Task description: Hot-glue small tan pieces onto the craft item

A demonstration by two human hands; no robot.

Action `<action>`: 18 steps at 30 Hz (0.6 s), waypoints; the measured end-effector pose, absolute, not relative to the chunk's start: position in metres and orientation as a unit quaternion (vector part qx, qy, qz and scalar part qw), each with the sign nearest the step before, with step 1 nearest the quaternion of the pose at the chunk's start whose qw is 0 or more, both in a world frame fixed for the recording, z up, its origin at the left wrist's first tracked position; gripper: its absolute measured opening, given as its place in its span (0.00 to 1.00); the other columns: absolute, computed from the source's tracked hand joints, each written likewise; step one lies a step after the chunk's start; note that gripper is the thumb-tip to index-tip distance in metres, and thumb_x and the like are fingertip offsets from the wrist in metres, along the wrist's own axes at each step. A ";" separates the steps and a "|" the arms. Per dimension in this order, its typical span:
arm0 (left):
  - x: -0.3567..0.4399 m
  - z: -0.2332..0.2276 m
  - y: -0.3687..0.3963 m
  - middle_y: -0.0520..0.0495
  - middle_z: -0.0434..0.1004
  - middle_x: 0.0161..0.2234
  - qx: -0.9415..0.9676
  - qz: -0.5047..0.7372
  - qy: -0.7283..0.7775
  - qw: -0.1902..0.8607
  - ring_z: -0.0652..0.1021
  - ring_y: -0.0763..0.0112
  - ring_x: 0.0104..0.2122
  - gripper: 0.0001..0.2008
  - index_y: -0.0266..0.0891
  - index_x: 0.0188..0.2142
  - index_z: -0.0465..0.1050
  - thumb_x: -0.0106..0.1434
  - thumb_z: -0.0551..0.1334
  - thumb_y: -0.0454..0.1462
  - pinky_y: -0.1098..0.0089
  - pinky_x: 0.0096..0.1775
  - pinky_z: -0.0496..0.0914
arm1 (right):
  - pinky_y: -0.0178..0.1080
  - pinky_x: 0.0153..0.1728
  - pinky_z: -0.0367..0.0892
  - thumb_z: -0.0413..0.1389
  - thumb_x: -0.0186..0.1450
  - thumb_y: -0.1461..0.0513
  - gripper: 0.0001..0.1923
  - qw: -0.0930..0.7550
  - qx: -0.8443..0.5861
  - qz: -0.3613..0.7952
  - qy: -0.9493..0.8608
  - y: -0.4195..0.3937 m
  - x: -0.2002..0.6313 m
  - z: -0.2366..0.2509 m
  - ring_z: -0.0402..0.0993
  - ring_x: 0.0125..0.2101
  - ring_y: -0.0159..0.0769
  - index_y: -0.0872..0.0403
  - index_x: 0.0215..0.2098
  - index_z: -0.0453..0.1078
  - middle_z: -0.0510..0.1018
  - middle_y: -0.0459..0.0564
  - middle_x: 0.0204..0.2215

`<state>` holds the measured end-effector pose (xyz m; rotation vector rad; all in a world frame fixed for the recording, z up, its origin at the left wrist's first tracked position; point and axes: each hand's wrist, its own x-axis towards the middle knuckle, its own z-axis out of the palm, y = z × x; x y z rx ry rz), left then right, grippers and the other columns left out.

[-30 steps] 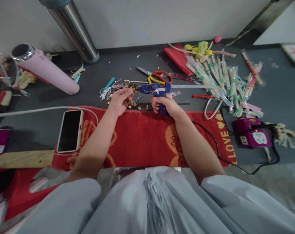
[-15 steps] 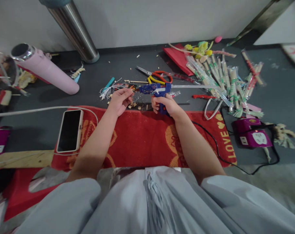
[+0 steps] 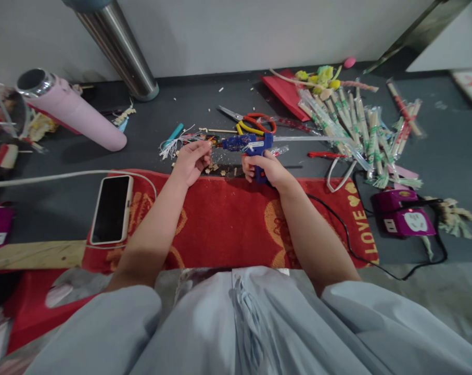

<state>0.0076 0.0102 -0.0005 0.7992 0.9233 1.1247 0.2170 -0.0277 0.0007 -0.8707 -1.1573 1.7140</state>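
My right hand (image 3: pixel 264 166) is wrapped round the handle of a blue glue gun (image 3: pixel 243 141), whose nozzle points left. A long clear glue stick (image 3: pixel 314 139) sticks out of its back end. At the nozzle tip, my left hand (image 3: pixel 192 160) is closed in a pinch; what its fingertips hold is too small to make out. Behind that hand lie white strings (image 3: pixel 169 150) and a teal stick (image 3: pixel 175 133). Small pale crumbs (image 3: pixel 215 169) are scattered between the two hands. Scissors (image 3: pixel 247 122) with red and yellow handles lie just beyond the gun.
A red towel (image 3: pixel 228 224) covers the table's front edge, with a phone (image 3: pixel 112 210) on its left. A pink bottle (image 3: pixel 75 112) and a steel flask (image 3: pixel 122 52) stand back left. Wrapped stick bundles (image 3: pixel 360 120) and a purple power block (image 3: pixel 403 213) sit right.
The glue gun and my right hand have shifted very slightly left. My left hand keeps its pinch at the nozzle, nearly still.
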 end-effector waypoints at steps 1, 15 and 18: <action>0.008 -0.001 0.010 0.56 0.69 0.20 0.357 0.500 0.411 0.674 0.67 0.85 0.18 0.13 0.38 0.24 0.73 0.47 0.74 0.40 0.78 0.23 0.64 | 0.32 0.16 0.63 0.60 0.55 0.58 0.14 0.435 -0.350 0.688 -0.464 -0.028 0.217 0.001 0.57 0.16 0.25 0.54 0.17 0.61 0.59 0.40 0.15; 0.009 0.001 0.009 0.57 0.68 0.19 0.364 0.496 0.410 0.674 0.66 0.86 0.17 0.13 0.38 0.22 0.71 0.47 0.74 0.37 0.79 0.22 0.63 | 0.32 0.16 0.62 0.60 0.55 0.57 0.16 0.438 -0.348 0.687 -0.464 -0.027 0.216 0.001 0.58 0.15 0.24 0.54 0.18 0.61 0.59 0.39 0.14; 0.009 0.001 0.009 0.57 0.67 0.18 0.365 0.495 0.411 0.673 0.66 0.86 0.17 0.11 0.37 0.22 0.70 0.50 0.73 0.35 0.79 0.23 0.64 | 0.32 0.16 0.62 0.60 0.55 0.57 0.16 0.436 -0.346 0.686 -0.468 -0.027 0.217 0.001 0.57 0.15 0.25 0.54 0.17 0.60 0.59 0.39 0.14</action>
